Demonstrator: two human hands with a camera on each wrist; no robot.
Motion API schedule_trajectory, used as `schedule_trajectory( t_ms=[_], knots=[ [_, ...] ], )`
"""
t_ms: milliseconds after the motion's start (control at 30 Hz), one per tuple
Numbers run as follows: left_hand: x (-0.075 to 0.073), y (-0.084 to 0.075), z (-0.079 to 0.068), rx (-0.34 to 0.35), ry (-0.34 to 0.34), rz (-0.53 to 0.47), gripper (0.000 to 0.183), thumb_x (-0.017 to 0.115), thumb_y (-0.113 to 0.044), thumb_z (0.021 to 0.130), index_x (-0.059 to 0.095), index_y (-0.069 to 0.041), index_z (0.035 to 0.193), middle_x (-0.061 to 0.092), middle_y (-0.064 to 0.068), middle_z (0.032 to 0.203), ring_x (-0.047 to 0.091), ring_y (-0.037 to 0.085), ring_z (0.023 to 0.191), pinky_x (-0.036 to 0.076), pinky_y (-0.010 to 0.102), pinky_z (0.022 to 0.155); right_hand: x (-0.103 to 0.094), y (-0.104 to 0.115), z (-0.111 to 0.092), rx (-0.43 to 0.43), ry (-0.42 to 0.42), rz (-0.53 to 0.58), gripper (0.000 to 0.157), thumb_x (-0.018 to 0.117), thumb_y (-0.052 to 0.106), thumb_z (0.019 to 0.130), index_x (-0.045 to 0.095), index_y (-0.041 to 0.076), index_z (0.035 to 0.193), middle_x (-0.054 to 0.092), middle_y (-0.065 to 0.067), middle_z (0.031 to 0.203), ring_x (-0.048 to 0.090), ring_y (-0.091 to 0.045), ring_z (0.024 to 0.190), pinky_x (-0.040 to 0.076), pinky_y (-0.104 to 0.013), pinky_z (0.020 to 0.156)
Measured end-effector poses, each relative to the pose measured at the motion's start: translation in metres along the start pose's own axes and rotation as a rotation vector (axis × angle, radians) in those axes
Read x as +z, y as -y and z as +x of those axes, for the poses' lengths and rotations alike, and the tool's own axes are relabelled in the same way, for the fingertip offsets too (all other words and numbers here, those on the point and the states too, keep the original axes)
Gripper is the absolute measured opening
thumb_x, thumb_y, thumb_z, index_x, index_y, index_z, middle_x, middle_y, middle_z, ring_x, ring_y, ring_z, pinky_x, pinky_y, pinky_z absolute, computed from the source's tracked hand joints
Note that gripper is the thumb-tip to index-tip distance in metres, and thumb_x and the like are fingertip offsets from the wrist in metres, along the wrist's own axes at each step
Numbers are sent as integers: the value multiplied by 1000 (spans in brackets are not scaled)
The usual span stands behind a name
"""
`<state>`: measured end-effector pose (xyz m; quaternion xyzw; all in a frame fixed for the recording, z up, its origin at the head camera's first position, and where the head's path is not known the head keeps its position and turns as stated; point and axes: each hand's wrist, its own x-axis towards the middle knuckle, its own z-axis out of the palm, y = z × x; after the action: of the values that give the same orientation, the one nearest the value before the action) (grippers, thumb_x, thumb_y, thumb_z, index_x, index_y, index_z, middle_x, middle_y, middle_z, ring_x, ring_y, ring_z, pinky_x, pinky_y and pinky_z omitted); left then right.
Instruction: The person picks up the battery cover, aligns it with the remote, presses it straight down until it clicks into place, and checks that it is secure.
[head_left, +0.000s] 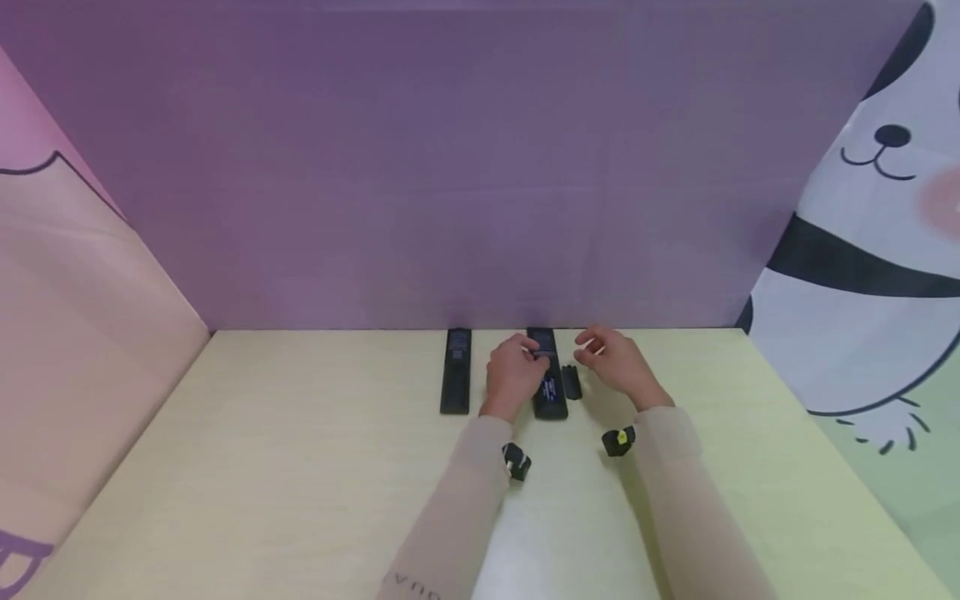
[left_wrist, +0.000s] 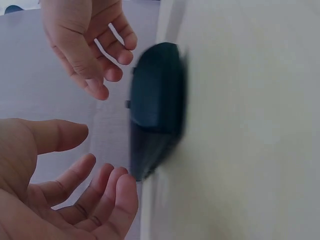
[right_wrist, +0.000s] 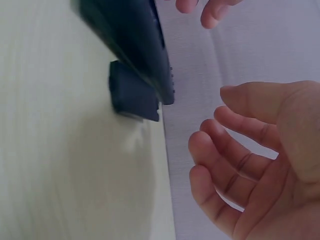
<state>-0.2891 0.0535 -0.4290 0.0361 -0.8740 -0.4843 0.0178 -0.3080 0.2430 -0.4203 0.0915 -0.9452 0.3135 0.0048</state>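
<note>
The left hand point(head_left: 514, 371) has its bent fingers and thumb apart over the 9 o'clock edge of a black remote control point(head_left: 552, 404); whether it touches cannot be told. The right hand point(head_left: 615, 362), thumb and fingertips likewise parted, is near the remote's 2 o'clock side. Just beside the remote at 3 o'clock, a small black battery cover point(head_left: 572, 382) lies on the pale table point(head_left: 300, 467). A second black remote point(head_left: 456, 371) lies at the left hand's 9 o'clock. A purple panel point(head_left: 450, 167) stands at 12 o'clock.
</note>
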Motion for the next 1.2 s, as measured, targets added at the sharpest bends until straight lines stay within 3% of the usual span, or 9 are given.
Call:
schedule_trajectory(
  t_ms=[333, 733, 1200],
  knots=[
    [2, 8, 1, 3, 51, 26, 31, 74, -25, 91, 69, -11, 119, 71, 4, 95, 64, 19, 81, 52, 34, 73, 11, -6, 4, 19, 104, -64, 30, 64, 22, 98, 65, 4, 123, 71, -23, 111, 67, -36, 99, 52, -49, 85],
    [3, 9, 5, -70, 94, 48, 36, 69, -34, 96, 68, -13, 125, 72, 9, 124, 68, 28, 106, 55, 43, 91, 18, -8, 5, 52, 176, -106, 28, 65, 17, 98, 67, 3, 122, 72, -21, 108, 67, -30, 91, 54, -45, 80],
    [6, 11, 10, -69, 68, 81, 34, 69, -30, 95, 71, -9, 121, 74, 11, 120, 69, 27, 100, 56, 41, 88, 19, -2, 1, 44, 204, -106, 19, 66, 16, 98, 67, 3, 112, 72, -19, 102, 66, -28, 87, 53, -41, 77]
  ],
)
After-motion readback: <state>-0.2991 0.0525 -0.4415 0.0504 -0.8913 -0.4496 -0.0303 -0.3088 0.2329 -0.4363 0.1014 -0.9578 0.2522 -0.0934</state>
